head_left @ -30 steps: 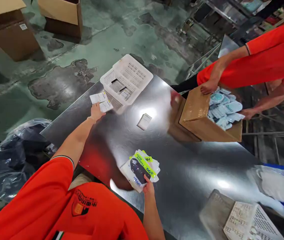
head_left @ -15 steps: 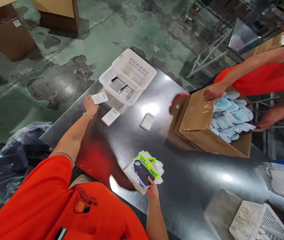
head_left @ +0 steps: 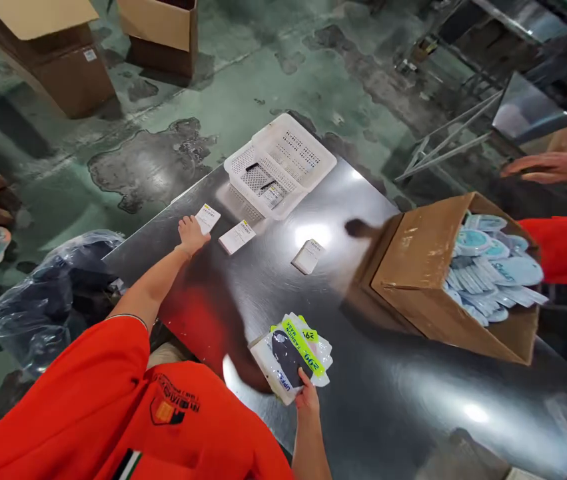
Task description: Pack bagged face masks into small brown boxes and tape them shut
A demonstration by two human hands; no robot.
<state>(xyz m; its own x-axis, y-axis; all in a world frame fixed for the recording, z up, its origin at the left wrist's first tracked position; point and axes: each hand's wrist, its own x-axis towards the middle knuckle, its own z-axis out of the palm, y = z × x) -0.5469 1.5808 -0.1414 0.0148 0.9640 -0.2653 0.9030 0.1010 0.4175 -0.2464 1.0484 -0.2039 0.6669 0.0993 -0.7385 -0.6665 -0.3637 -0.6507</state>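
My left hand [head_left: 193,235] rests at the left side of the table, fingers bent over the near end of a white printed card [head_left: 208,216], thumb along its edge. Whether it is one card or a small stack I cannot tell. Just right of it lies a stack of white cards [head_left: 237,237] with a yellow mark, and farther right another card stack [head_left: 309,256]. My right hand [head_left: 307,395] grips a fanned bunch of packaged face masks [head_left: 287,350], thumb on top; the front pack shows a dark mask and a yellow-green "FASHION MASK" band.
A white perforated basket [head_left: 293,160] stands at the table's far corner. To the right, a tilted cardboard box [head_left: 413,260] holds many white-and-blue packs [head_left: 488,260]. A co-worker's hand [head_left: 543,167] is beyond it. A plastic-wrapped bundle [head_left: 58,300] lies left of the table [head_left: 363,400].
My left hand has come down slightly nearer the card stack with its card. The co-worker's hand has left the box flap. The view has swung, shifting everything rightward; my right hand still holds the masks.
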